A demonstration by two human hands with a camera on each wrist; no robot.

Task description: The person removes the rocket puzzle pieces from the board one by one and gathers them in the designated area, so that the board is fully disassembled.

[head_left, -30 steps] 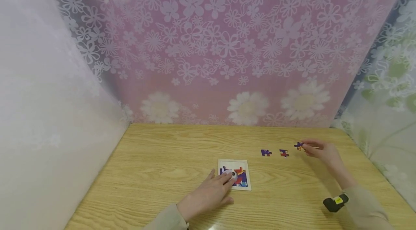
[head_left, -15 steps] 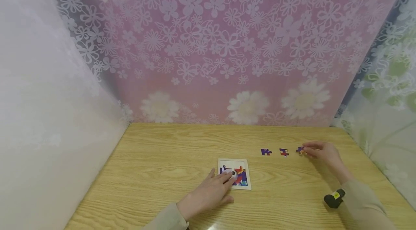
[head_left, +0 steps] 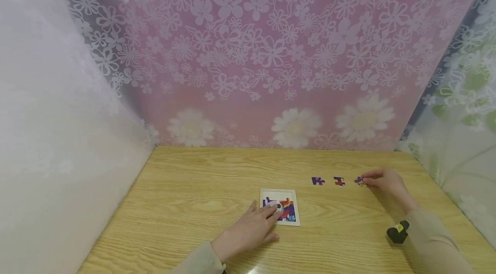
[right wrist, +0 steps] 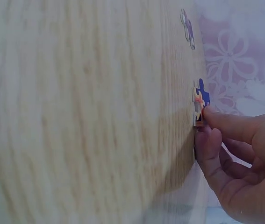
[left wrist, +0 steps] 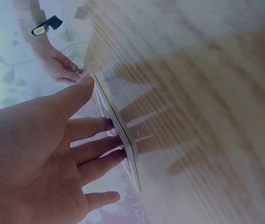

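Observation:
My left hand [head_left: 252, 229] rests its outstretched fingertips on a small square jigsaw puzzle in a white tray [head_left: 297, 219]. Purple, red and blue pieces fill the near part of that tray, while its far strip shows bare white. In the left wrist view the fingers lie nearly straight over the tray's edge [left wrist: 131, 156]. At the right, my right hand [head_left: 387, 184] pinches a purple and orange jigsaw piece [right wrist: 200, 99] between thumb and index finger, low at the tabletop. Two loose pieces, a purple one [head_left: 317, 181] and a purple-red one [head_left: 339, 181], lie to its left.
The wood-grain table [head_left: 193, 188] ends at a pink flowered backdrop [head_left: 248, 123]. A pale wall [head_left: 69, 136] borders the left side, and a flowered sheet [head_left: 465, 136] hangs on the right. A black wrist device [head_left: 397, 232] sits at the right sleeve.
My right hand has brought its jigsaw piece slightly nearer and down, level with the two loose pieces in the row. The left hand has stayed on the puzzle.

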